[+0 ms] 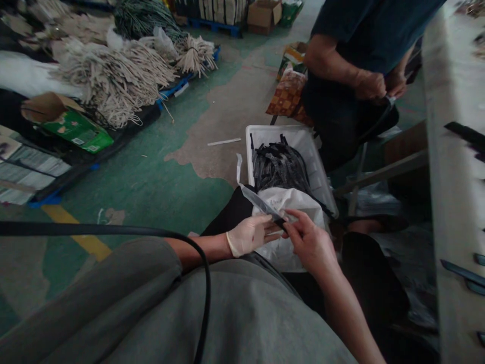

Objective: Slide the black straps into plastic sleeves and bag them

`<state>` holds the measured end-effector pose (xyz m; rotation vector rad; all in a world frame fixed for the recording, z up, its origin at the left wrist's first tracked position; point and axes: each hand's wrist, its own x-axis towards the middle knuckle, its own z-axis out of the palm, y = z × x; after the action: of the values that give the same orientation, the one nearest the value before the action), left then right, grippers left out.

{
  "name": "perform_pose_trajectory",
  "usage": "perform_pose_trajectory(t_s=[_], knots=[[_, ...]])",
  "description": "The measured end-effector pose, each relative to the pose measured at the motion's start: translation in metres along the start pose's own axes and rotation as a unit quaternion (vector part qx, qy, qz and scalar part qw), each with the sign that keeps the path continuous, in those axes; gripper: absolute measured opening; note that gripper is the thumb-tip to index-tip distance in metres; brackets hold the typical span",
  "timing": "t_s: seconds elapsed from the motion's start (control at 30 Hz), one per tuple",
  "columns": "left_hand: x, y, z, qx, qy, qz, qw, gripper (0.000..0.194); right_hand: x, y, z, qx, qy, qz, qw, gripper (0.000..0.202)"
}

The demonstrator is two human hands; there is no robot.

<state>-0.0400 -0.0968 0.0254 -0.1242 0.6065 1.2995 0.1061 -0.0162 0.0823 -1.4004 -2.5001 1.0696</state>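
My left hand (249,236), in a pale thin glove, lies palm up with its fingers stretched out under a clear plastic sleeve (261,203). My right hand (309,240) is bare and pinches a dark strip (279,221) between thumb and fingers, where the strip meets the sleeve. The sleeve's narrow free end points up and away from me. Just below and beyond my hands, a white plastic bag (299,199) rests at the near end of a white bin (320,177). A heap of dark strips (278,164) fills much of the bin.
A co-worker (364,65) sits at the right, both hands on a dark strip. A long table (441,167) runs along the right side. At the left, bundled pale cords (113,76) lie on pallets near a green carton (81,131). A black strap (151,231) crosses my front.
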Motion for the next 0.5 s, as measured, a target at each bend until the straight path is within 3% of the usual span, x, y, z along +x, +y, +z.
perform_pose_trajectory(t_s=[0.07,0.13,0.2,0.3,0.4,0.5], knots=[[-0.001,-0.003,-0.001,-0.029,-0.006,-0.03,0.999,0.021,-0.001,-0.001,0.002,-0.01,-0.001,-0.007,1.0,0.038],[0.001,-0.005,-0.004,-0.041,0.024,-0.051,0.998,0.026,-0.003,-0.001,0.005,-0.004,-0.003,-0.007,1.0,0.04],[0.005,-0.005,-0.009,-0.032,0.091,-0.055,0.994,0.033,-0.007,0.002,0.006,0.004,-0.01,0.005,1.0,0.043],[0.014,-0.005,-0.017,-0.024,0.185,-0.039,0.982,0.022,-0.015,0.011,0.002,0.014,-0.031,0.022,0.999,0.046],[0.019,-0.005,-0.021,-0.035,0.201,-0.025,0.979,0.015,-0.026,0.019,-0.007,0.027,-0.045,0.01,0.999,0.049],[0.018,-0.01,-0.015,-0.03,0.182,-0.011,0.983,0.016,-0.028,0.018,-0.011,-0.005,-0.025,-0.002,1.0,0.046]])
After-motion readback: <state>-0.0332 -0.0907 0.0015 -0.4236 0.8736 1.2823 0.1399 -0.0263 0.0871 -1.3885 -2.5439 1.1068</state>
